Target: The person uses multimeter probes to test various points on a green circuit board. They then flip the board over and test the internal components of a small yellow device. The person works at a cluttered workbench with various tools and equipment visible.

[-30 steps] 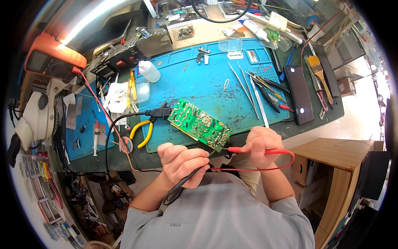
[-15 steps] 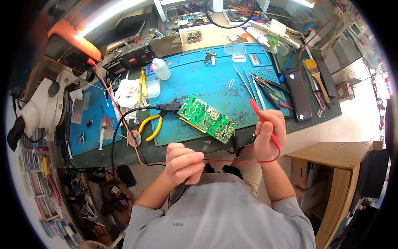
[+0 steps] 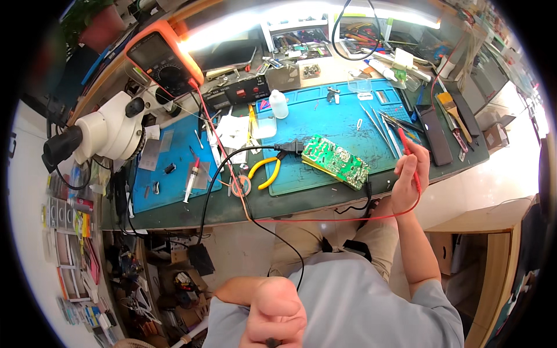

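Note:
A green circuit board (image 3: 336, 162) lies on the blue work mat (image 3: 325, 124) with a black cable plugged into its left end. My right hand (image 3: 409, 177) is closed on a red probe (image 3: 409, 159) just right of the board, its tip pointing up over the mat's right edge. A red lead (image 3: 325, 220) runs from the probe along the bench front. My left hand (image 3: 274, 313) is pulled back near my chest, fisted on a black probe whose end barely shows. An orange multimeter (image 3: 161, 58) stands at the back left.
A white microscope (image 3: 107, 130) sits at the left beside a smaller blue mat (image 3: 168, 174). Yellow-handled pliers (image 3: 266, 172), a solder reel (image 3: 238, 187), a white bottle (image 3: 279, 104), tweezers (image 3: 374, 124) and a brush (image 3: 454, 113) lie about. A wooden cabinet (image 3: 493, 255) stands at the lower right.
My left hand has drawn back from the bench edge to my chest. My right hand has lifted the red probe off the board and shifted right. The view has tilted back.

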### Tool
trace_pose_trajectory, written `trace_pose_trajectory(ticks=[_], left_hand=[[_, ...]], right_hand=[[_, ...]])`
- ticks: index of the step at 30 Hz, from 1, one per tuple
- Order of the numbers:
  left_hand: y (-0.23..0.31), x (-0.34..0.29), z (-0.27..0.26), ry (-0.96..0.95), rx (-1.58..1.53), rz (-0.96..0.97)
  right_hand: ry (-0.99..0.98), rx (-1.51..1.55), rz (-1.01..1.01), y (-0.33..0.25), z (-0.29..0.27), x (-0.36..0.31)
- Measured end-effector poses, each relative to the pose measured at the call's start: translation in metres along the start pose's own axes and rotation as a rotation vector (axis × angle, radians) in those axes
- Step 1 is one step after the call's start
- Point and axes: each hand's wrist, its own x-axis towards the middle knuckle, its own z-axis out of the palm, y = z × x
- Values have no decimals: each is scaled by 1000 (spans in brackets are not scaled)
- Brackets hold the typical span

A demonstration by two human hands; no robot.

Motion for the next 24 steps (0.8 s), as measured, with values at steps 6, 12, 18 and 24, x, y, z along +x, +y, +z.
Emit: trace_pose_trajectory(ticks=[6,12,18,24], left_hand=[[25,-5,-27,-36,-5,8],[17,-13,-59,-537,272,-365],[1,-49,-66,-937,630,-585],[12,-21,-137,-838,746,-273]], right_hand=[[-70,5,-47,-49,-29,-33],[-458,-21,-331,-105,-27,-81],[-995,276,441,-130,8,-140],[-1112,111,557,-133,29,-139]])
